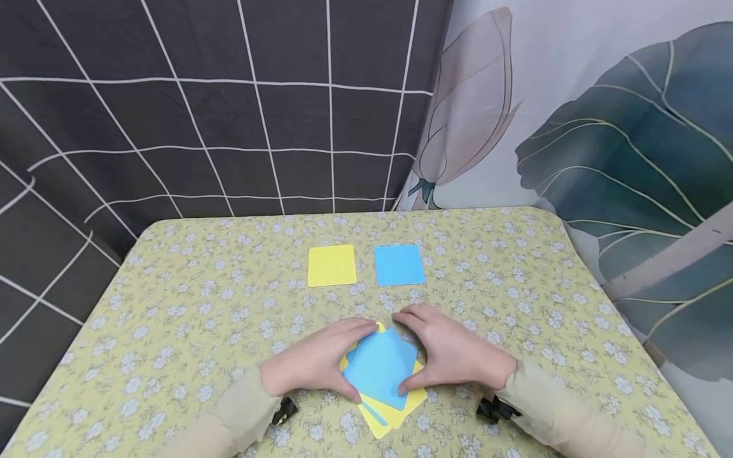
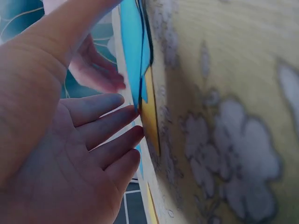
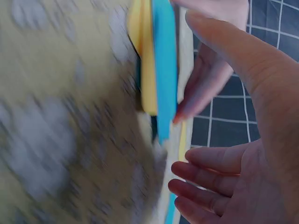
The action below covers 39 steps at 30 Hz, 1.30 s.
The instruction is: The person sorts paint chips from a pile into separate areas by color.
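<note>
Square blue and yellow cards lie in an untidy pile near the front of the table, a blue card (image 1: pixel 380 367) uppermost and corners of yellow cards (image 1: pixel 416 389) jutting out below it. At the pile's left side is my left hand (image 1: pixel 315 357), thumb and fingers spread around the edge. My right hand (image 1: pixel 458 350) faces it from the other side, with its thumb near the lower right of the blue card. In the left wrist view the left fingers (image 2: pixel 124 140) are fairly straight beside the card edges. The right fingers (image 3: pixel 208 184) also extend loosely in the right wrist view.
Farther back on the table, a single yellow card (image 1: pixel 332 266) lies to the left of a single blue card (image 1: pixel 399 264). A yellow flowered cloth (image 1: pixel 200 318) covers the table. Behind it hang a dark gridded curtain (image 1: pixel 229 114) and a leaf-patterned one (image 1: pixel 630 159).
</note>
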Available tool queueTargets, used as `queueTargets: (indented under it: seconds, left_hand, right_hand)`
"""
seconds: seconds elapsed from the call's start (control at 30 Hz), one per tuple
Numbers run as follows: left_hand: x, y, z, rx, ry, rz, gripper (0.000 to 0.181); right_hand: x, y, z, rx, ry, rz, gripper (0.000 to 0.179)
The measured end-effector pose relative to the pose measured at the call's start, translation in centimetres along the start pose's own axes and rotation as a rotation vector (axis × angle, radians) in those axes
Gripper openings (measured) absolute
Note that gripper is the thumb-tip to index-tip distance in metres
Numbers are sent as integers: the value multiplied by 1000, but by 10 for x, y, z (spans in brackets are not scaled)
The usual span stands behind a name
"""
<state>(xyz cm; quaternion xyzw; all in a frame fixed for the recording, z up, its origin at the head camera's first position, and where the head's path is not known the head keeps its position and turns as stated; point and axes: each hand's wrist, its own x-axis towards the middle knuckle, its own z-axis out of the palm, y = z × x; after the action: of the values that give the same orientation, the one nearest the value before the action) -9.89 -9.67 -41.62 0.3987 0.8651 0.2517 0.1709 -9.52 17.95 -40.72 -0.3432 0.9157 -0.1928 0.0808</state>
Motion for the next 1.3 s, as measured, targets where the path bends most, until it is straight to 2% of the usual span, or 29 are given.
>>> queueTargets:
  seconds: [0.3,0.63,0.77,1.0,1.13,1.3]
  left_hand:
    - [1,-1,2,-21,6,-10,101]
    - [1,-2,3,-30,29,-19,100]
    - [5,-1,0,-3,56,-13,103]
    - [24,-3,-17,63,144,24,104]
    - [43,-7,-30,93,191,42,105]
    - [70,-13,-51,137,219,18,104]
  right_hand:
    - [-7,-9,15,21,12,-40,112]
    - [-6,-9,15,20,-11,-21,104]
    - [-4,-8,11,41,-5,-8,104]
    - [9,3,-8,32,89,16,110]
    - [21,14,-24,18,124,31,111]
    - [41,33,-49,26,143,41,110]
